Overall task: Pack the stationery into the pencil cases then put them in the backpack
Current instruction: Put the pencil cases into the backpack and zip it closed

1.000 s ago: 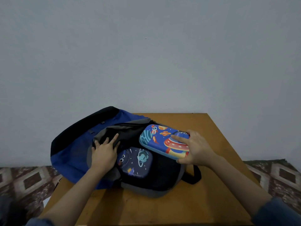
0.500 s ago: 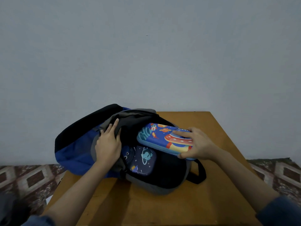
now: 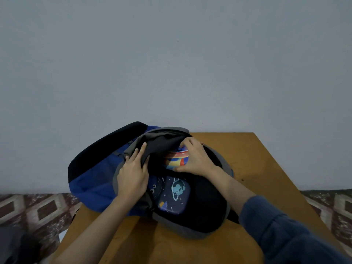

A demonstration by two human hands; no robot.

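On the desk (image 3: 238,159), left hand (image 3: 133,174) grips the backpack (image 3: 91,180) flap; right hand (image 3: 198,159) grips the bright case (image 3: 176,159), lengthwise left-right, left end hidden inside. 1 dark case (image 3: 173,195) lies nearer.

Your tabletop (image 3: 247,159) is orange-brown wood, its far edge against the wall. Only the backpack (image 3: 91,180) lies directly on it: blue, black and grey, on its side, mouth open. Its blue left part hangs past the tabletop's left edge. A small dark speck (image 3: 242,180) marks the wood to its right.
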